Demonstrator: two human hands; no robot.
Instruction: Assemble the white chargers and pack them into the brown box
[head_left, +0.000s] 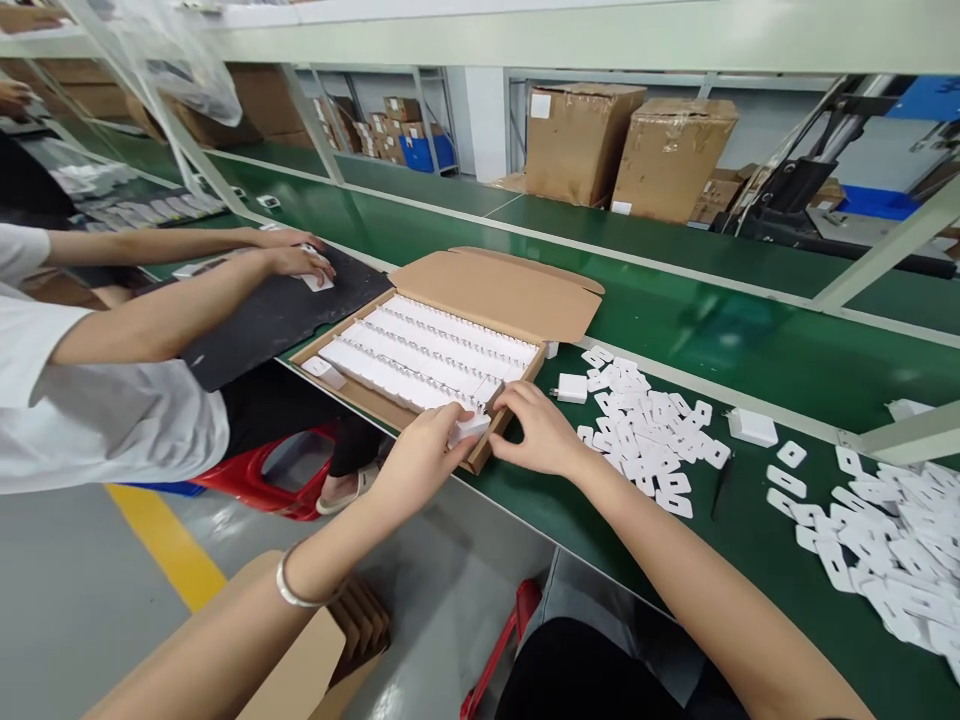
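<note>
No text, brand or number can be read anywhere. The cardboard boxes (585, 140) behind the flat carton (495, 295) carry white labels (540, 105), but their print is too small to make out. The white die-cut tags (645, 435) lying to the right of that carton look blank, and the white chargers (427, 355) packed inside it show no legible marking.

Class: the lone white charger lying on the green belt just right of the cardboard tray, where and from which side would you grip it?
Probably grip the white charger across its boxy body, from above: it lies flat, clear of the cardboard tray, and its prongs seem to point left toward the tray.
</note>
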